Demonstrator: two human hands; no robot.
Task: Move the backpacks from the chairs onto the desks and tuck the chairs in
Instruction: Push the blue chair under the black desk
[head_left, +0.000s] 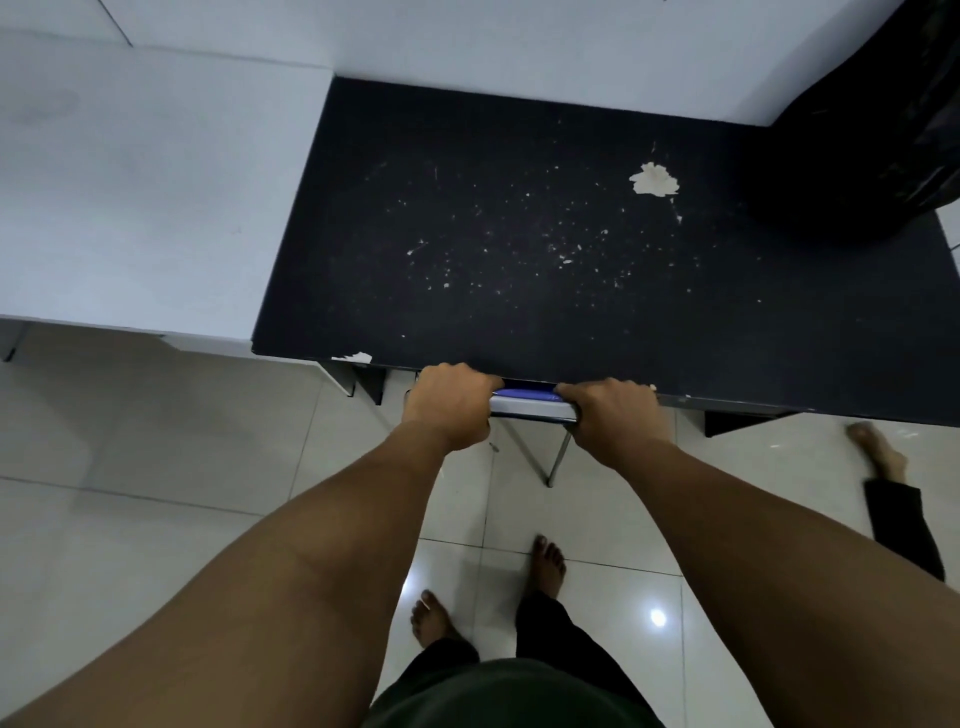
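While both the left hand (451, 404) and right hand (610, 415) clutch the chair (532, 405) backrest at centre frame, it lies crosswise, almost under the desk (519, 234).

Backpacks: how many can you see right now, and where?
1: a dark backpack sits on the black desk's far right corner, partly cut off by the frame. Others may lie out of view.
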